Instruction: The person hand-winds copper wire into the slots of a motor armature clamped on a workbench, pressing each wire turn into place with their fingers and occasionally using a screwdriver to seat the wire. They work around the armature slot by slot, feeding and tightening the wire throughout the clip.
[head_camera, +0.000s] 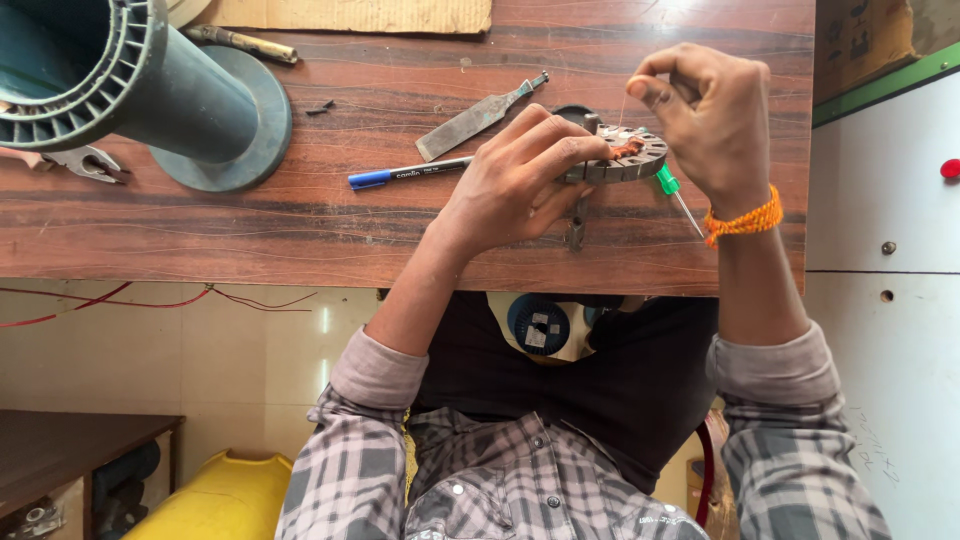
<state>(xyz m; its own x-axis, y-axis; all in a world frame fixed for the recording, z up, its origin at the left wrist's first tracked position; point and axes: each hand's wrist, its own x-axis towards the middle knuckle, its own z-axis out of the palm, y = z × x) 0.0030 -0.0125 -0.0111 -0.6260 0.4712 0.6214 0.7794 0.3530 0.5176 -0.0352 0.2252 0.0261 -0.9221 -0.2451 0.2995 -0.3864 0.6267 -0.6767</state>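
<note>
My left hand (520, 180) grips a round grey metal stator ring (628, 160) with copper winding on it, holding it on the wooden table (250, 230). My right hand (710, 115), with an orange thread band at the wrist, pinches a thin wire (622, 108) that runs up from the ring. A small green-handled screwdriver (668, 183) lies just under my right hand, next to the ring.
A blue-capped pen (405, 175) and a flat metal blade (475, 120) lie left of my hands. A large teal plastic spool (150, 90) stands at the far left with pliers (85, 162) beside it. Cardboard (350, 14) lies at the table's far edge. A blue wire reel (540, 325) rests in my lap.
</note>
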